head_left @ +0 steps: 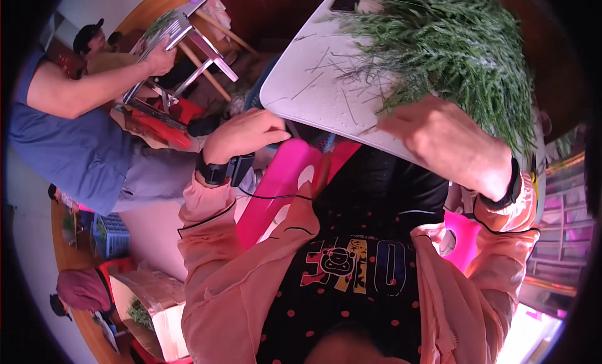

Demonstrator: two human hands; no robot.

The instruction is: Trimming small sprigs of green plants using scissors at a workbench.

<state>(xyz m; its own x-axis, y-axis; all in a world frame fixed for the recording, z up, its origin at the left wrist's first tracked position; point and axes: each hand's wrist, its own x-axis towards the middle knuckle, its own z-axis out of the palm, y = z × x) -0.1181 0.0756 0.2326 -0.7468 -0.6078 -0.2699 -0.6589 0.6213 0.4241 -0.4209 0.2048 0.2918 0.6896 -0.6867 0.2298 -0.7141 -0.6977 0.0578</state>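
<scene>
My left hand [246, 135] is just off the near left corner of a white table [295, 63]. Its fingers are bent and pressed together; whatever may be between them is hidden. Over the table's near edge, my right hand [454, 144] has its fingers curled and pinched, their tips a little blurred. I cannot make out what they grip. Beyond it, a large heap of feathery green sprigs [451, 44] covers the right side of the table. Loose thin stems [348, 107] and small bits lie scattered between the heap and the table's left edge.
A dark phone [347, 1] lies at the table's far edge. To my left, a person in a blue shirt [75, 144] grips a metal-framed stand [166, 44]. Pink plastic seating [282, 185] is beside my legs. Behind are a blue crate [111, 235] and a cardboard box [147, 285] holding greenery.
</scene>
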